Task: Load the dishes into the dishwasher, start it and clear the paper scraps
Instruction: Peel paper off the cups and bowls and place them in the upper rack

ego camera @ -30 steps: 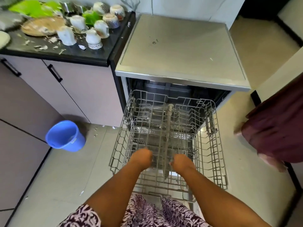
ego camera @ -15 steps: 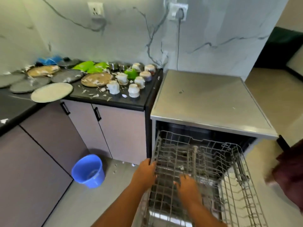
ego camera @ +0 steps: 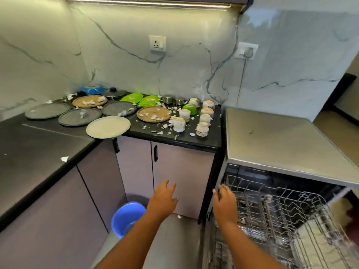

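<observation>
Both hands hold nothing, each grip loose with the fingers spread. The left hand (ego camera: pixel 164 199) hangs in front of the cupboard door (ego camera: pixel 182 171). The right hand (ego camera: pixel 225 202) is at the near left corner of the pulled-out rack (ego camera: pixel 281 210); whether it touches the wire I cannot tell.

The dishes lie up, far and left of both hands, on the bench (ego camera: pixel 38 144), so the left hand is the nearer. The cups (ego camera: pixel 204 121) stand upside down in a row running near to far at the bench's right end, just beside the dishwasher (ego camera: pixel 272 136). The pale plate (ego camera: pixel 108 126) overhangs the front edge and looks easiest to lift.

Paper scraps (ego camera: pixel 161 131) lie among them. The bucket (ego camera: pixel 127 216) sits on the floor, low and left. The way from bench to rack looks open, rightward and down.
</observation>
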